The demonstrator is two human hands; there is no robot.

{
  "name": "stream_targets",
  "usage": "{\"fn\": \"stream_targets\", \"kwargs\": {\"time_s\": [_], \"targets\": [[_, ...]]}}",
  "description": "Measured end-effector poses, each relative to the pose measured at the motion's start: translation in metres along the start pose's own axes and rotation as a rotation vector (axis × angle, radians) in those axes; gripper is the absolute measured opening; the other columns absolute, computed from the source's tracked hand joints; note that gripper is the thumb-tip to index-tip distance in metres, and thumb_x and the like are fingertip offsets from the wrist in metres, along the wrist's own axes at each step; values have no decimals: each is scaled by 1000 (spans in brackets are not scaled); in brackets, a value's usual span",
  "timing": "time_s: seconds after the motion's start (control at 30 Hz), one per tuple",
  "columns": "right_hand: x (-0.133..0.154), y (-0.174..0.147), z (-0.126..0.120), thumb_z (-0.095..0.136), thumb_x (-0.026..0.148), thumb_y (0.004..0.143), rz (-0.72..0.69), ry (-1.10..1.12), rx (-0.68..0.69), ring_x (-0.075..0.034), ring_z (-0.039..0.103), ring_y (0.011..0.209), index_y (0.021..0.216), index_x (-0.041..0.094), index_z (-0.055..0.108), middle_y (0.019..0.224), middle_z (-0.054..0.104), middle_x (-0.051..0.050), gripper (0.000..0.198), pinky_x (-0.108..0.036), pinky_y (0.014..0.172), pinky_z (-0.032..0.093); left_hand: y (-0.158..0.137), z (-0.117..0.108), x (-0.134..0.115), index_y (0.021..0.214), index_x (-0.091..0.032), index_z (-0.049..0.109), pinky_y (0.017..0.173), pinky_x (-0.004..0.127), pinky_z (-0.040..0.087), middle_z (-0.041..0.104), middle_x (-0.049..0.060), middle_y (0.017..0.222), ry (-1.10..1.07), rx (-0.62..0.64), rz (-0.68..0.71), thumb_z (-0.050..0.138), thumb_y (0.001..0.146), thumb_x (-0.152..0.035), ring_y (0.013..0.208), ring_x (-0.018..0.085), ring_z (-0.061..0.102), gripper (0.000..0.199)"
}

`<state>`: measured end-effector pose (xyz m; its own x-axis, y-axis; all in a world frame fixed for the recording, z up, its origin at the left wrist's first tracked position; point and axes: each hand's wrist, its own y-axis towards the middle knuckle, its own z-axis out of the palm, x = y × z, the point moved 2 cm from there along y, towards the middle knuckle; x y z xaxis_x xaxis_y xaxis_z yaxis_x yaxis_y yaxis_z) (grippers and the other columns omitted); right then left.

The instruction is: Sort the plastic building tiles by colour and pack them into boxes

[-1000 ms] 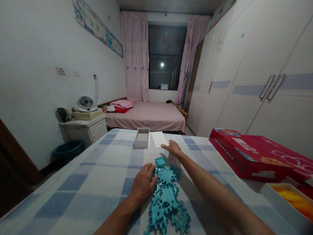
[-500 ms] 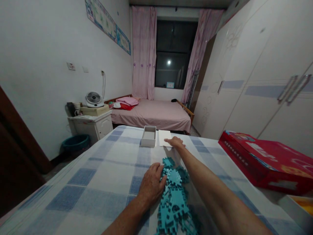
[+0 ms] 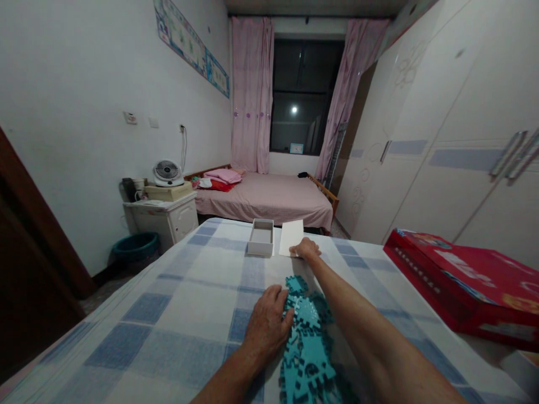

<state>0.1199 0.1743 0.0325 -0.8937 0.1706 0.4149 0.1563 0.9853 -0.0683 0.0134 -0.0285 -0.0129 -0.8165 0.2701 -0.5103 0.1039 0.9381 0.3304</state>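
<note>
My right hand (image 3: 306,247) reaches forward over the table, with its fingers closed at the near edge of a flat white card (image 3: 291,233). Whether the card is a single sheet or a thin lid I cannot tell. Nearer to me, my left hand (image 3: 269,317) lies with its fingers apart along the left side of a long heap of teal plastic interlocking pieces (image 3: 309,350). Its fingertips touch the pieces without gripping any. Just left of the card stands an open light grey box (image 3: 261,240), with a grey inside.
A blue-and-white checked cloth (image 3: 189,314) covers the table. At the right lies a large red box (image 3: 458,286). Beyond the table are a bed (image 3: 273,196), a white cabinet (image 3: 170,216) with a small fan (image 3: 167,171), and a wardrobe (image 3: 425,123).
My right hand has drawn back slightly, from lying over the card to closing on its near edge. The card's far edge now looks higher. My left hand stays beside the teal pieces.
</note>
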Motion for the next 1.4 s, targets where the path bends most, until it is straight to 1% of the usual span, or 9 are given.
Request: {"fn": "stream_targets", "kwargs": {"time_s": [0.17,0.37,0.57,0.63,0.73,0.83,1.07,1.23,1.4], "targets": [[-12,-14,-28,42,23,83,-166,151,-84,-23,60,101,117,9,56,114,63,-16,40,-28,79,47,1,4,4,118,-14,58,105,41,39,57,14,126,28,-10,19,45,85,-28,120,25,51,38],[-73,-83,-111,33,16,81,-313,197,-231,-19,61,92,128,11,47,105,66,-10,50,-26,80,47,1,7,11,116,-18,59,102,42,42,60,12,123,51,-59,75,45,86,-32,116,24,54,36],[-212,-192,-184,33,14,78,-407,-160,-576,-26,47,122,138,15,38,132,52,-11,61,-41,104,36,7,13,24,116,-15,59,104,43,39,59,12,125,100,-23,91,38,87,-42,119,25,53,45],[-270,-220,-192,34,13,77,-323,-365,-638,-29,37,131,140,12,33,141,42,-15,63,-46,107,32,8,14,26,116,-13,59,104,43,39,59,13,125,118,-11,104,36,86,-44,119,26,53,49],[-347,-247,-190,35,13,78,-112,-622,-636,-35,43,124,133,9,41,131,50,-20,56,-51,99,38,9,13,27,117,-11,58,104,42,40,60,14,124,136,-8,125,33,86,-46,117,27,54,52],[-390,-260,-180,39,14,77,-29,-774,-628,-39,46,119,128,9,45,130,51,-22,52,-54,92,42,10,13,28,115,-12,59,103,41,41,61,14,122,154,-4,129,33,86,-47,116,26,56,52],[-410,-256,-158,37,16,82,25,-812,-554,-36,50,116,120,13,55,129,54,-19,43,-52,86,47,12,13,31,111,-14,61,100,41,44,63,13,119,156,-20,138,35,85,-45,113,25,58,48],[-409,-254,-150,44,22,83,-81,-785,-313,-34,51,116,115,33,61,129,55,-10,38,-51,85,47,11,15,35,113,-15,60,102,41,42,62,12,122,146,-26,150,35,87,-46,114,24,57,48],[-396,-246,-162,45,55,81,184,-638,-327,-38,40,127,134,20,47,140,44,-17,63,-56,95,38,12,18,39,113,-15,60,102,41,42,62,12,122,147,-24,140,34,86,-46,115,24,57,49]]}}
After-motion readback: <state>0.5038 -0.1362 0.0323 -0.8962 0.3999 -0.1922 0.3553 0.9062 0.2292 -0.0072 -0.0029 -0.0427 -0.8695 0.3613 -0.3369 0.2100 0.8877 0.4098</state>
